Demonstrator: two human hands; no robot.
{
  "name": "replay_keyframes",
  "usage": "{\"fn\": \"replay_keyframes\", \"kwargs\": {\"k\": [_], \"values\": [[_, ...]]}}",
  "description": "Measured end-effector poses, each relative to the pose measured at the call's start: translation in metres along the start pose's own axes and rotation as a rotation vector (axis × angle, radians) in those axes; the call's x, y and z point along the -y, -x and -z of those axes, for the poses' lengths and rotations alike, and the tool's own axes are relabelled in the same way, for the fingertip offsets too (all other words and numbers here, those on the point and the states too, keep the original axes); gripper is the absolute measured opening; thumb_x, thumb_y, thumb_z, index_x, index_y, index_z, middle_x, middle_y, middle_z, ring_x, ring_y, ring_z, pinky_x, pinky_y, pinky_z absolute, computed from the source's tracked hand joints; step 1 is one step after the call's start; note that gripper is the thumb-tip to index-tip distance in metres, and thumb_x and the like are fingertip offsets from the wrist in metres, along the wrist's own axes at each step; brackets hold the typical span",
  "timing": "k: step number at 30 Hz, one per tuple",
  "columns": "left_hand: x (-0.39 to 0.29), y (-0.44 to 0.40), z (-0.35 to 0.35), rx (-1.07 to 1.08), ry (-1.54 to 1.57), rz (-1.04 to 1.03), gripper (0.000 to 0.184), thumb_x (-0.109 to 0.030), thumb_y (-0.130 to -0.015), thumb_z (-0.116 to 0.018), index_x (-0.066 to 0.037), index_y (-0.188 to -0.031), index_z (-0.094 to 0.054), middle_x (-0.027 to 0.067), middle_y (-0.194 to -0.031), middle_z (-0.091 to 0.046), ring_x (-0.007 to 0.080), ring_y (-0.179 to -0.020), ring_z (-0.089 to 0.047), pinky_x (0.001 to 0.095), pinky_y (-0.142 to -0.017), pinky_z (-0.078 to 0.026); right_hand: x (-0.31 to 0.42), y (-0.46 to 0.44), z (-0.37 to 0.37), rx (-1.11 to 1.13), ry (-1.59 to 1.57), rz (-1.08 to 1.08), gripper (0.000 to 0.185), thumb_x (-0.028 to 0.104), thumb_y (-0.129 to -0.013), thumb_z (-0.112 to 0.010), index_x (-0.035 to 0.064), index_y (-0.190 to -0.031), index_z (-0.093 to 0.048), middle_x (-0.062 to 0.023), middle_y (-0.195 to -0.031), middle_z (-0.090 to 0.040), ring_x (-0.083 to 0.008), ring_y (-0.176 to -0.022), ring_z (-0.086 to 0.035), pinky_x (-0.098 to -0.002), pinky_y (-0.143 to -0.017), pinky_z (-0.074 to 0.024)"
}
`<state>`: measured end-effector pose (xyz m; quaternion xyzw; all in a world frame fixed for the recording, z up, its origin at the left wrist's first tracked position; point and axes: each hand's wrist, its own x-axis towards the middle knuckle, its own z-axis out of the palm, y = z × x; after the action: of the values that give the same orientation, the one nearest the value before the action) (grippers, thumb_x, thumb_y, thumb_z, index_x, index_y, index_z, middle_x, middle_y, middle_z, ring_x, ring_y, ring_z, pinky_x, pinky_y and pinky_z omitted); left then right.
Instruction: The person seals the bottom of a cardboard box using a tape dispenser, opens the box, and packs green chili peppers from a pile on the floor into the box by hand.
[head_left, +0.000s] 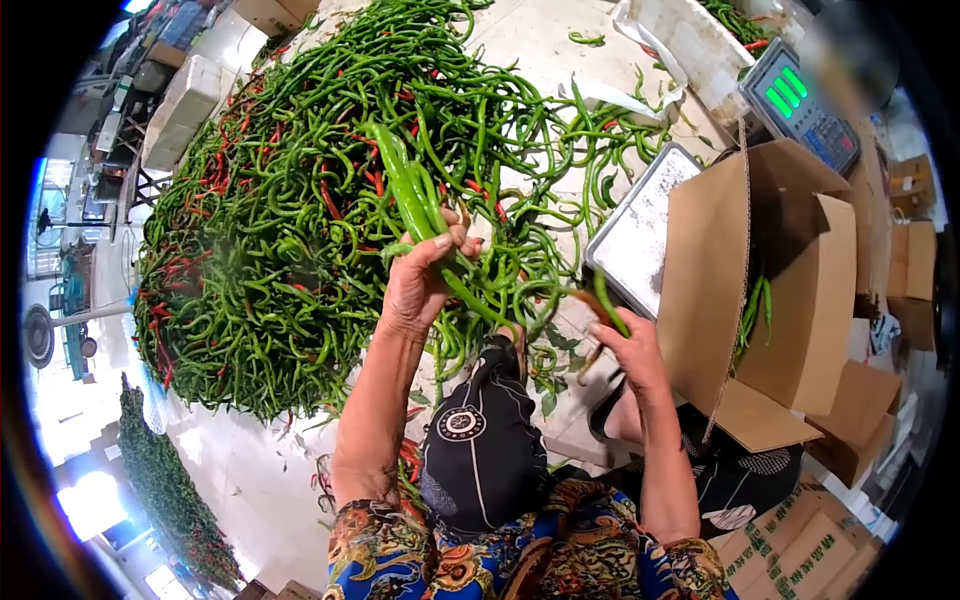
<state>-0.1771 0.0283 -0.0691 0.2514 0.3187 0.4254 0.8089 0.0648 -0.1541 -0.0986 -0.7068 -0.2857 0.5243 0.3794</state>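
Note:
Long green chili peppers (pixel 402 185) stick out in a bunch from my left hand (pixel 428 268), whose fingers are wrapped round them. Behind that hand spreads a big heap of green chilies (pixel 270 270) with red ones mixed in. My right hand (pixel 632 345) is closed on a few chilies (pixel 606 300), one green and at least one brownish red. It is near an open cardboard box (pixel 705 290), in which some green chilies (pixel 755 310) lie.
A metal scale platform (pixel 645 230) lies beside the box, its lit display (pixel 790 95) behind. White foam boxes (pixel 185 120) stand at the back left. A second chili heap (pixel 165 480) lies lower left. Flat printed cartons (pixel 800 545) are at lower right. A fan (pixel 40 335) stands far left.

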Motion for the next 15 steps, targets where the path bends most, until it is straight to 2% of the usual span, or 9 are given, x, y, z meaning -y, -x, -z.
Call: {"fn": "replay_keyframes", "kwargs": {"k": [1, 4, 5, 8, 9, 10, 11, 12, 15], "values": [[-0.006, 0.001, -0.001, -0.011, -0.031, -0.027, 0.032, -0.010, -0.083, -0.062, -0.002, -0.112, -0.052, 0.0055, -0.087, -0.057, 0.0190, -0.080, -0.056, 0.0372, -0.085, -0.048, -0.012, 0.001, 0.005, -0.019, -0.134, -0.008, 0.026, 0.023, -0.080, -0.074, -0.0002, -0.090, -0.067, 0.0028, -0.073, -0.057, -0.0068, -0.068, -0.048, -0.0260, -0.063, -0.0411], [-0.014, 0.007, -0.009, -0.052, -0.256, -0.045, 0.031, -0.008, -0.083, -0.062, -0.001, -0.112, -0.052, 0.0058, -0.087, -0.058, 0.0188, -0.079, -0.057, 0.0361, -0.084, -0.048, -0.036, -0.001, 0.010, -0.271, -0.017, 0.035, 0.031, 0.022, -0.080, -0.073, -0.0011, -0.101, -0.067, 0.0028, -0.075, -0.059, -0.0066, -0.070, -0.051, -0.0220, -0.062, -0.0418], [-0.015, 0.009, -0.014, -0.044, -0.316, -0.011, 0.035, -0.008, -0.082, -0.063, 0.000, -0.114, -0.052, 0.0063, -0.089, -0.059, 0.0183, -0.081, -0.057, 0.0341, -0.083, -0.047, -0.044, -0.006, 0.008, -0.346, -0.073, 0.040, 0.031, 0.023, -0.081, -0.073, 0.0016, -0.104, -0.067, 0.0043, -0.072, -0.056, -0.0042, -0.064, -0.048, -0.0190, -0.056, -0.0377], [-0.013, 0.014, -0.024, 0.018, -0.582, -0.009, 0.041, -0.011, -0.082, -0.067, 0.001, -0.120, -0.054, 0.0043, -0.092, -0.060, 0.0147, -0.084, -0.058, 0.0300, -0.084, -0.047, 0.016, 0.004, 0.003, -0.175, -0.397, -0.153, 0.030, 0.024, -0.082, -0.073, 0.0040, -0.104, -0.067, 0.0059, -0.070, -0.052, -0.0017, -0.057, -0.042, -0.0180, -0.050, -0.0312], [-0.011, 0.016, -0.029, 0.005, -0.652, 0.004, 0.041, -0.014, -0.082, -0.068, 0.001, -0.118, -0.057, 0.0036, -0.095, -0.061, 0.0132, -0.088, -0.058, 0.0293, -0.086, -0.046, 0.027, 0.004, -0.003, -0.096, -0.497, -0.087, 0.030, 0.026, -0.083, -0.072, 0.0057, -0.105, -0.067, 0.0082, -0.069, -0.049, -0.0004, -0.052, -0.035, -0.0183, -0.047, -0.0240], [-0.010, 0.020, -0.041, 0.073, -0.687, -0.068, 0.040, -0.015, -0.083, -0.069, 0.001, -0.117, -0.058, 0.0038, -0.098, -0.062, 0.0126, -0.088, -0.058, 0.0288, -0.085, -0.047, 0.047, 0.005, -0.008, -0.039, -0.481, -0.060, 0.035, 0.026, -0.083, -0.072, 0.0033, -0.109, -0.065, 0.0053, -0.076, -0.055, -0.0028, -0.062, -0.047, -0.0186, -0.055, -0.0353], [-0.004, 0.021, -0.042, 0.096, -0.754, -0.076, 0.038, -0.015, -0.083, -0.068, 0.001, -0.116, -0.058, 0.0036, -0.097, -0.063, 0.0125, -0.087, -0.058, 0.0284, -0.084, -0.047, 0.064, 0.002, -0.019, -0.026, -0.495, 0.009, 0.043, 0.026, -0.082, -0.073, 0.0004, -0.114, -0.062, -0.0005, -0.089, -0.059, -0.0080, -0.081, -0.055, -0.0226, -0.073, -0.0442], [0.001, 0.022, -0.042, 0.119, -0.822, -0.085, 0.037, -0.015, -0.083, -0.068, 0.000, -0.115, -0.059, 0.0034, -0.096, -0.063, 0.0125, -0.087, -0.058, 0.0281, -0.084, -0.048, 0.086, 0.000, -0.024, 0.011, -0.442, 0.040, 0.048, 0.027, -0.080, -0.076, -0.0022, -0.115, -0.060, -0.0057, -0.102, -0.060, -0.0127, -0.098, -0.055, -0.0269, -0.088, -0.0429], [0.013, 0.024, -0.048, 0.318, -0.907, -0.082, 0.036, -0.011, -0.083, -0.068, 0.001, -0.115, -0.056, 0.0045, -0.096, -0.063, 0.0132, -0.089, -0.058, 0.0283, -0.082, -0.048, 0.122, -0.014, -0.048, 0.062, -0.434, 0.269, 0.040, 0.023, -0.083, -0.073, -0.0037, -0.110, -0.060, -0.0057, -0.100, -0.062, -0.0118, -0.092, -0.057, -0.0253, -0.083, -0.0453]]}}
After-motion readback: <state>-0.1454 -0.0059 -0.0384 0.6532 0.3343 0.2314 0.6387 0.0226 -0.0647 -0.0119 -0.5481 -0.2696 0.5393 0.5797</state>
